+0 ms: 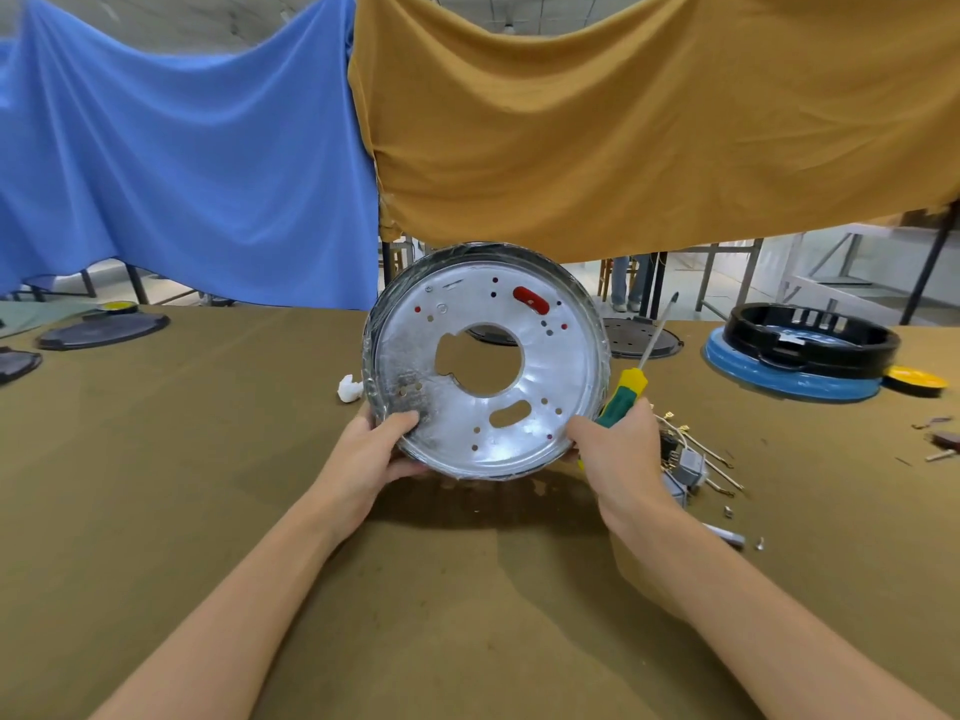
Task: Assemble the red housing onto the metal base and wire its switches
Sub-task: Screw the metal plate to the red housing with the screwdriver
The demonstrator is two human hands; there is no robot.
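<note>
You hold the metal base (485, 362) tilted up on edge above the table (208, 485), your left hand (371, 449) at its lower left rim and your right hand (618, 454) at its lower right rim. The screwdriver (623, 394) sits in your right hand, just right of the base. A wad of paper (349, 389) lies on the table just left of the base. Loose wires and connectors (691, 459) lie right of the base, beside your right hand. A ring-shaped housing (810, 345) rests far right of the base. Flat discs (104, 330) lie far left of it.
</note>
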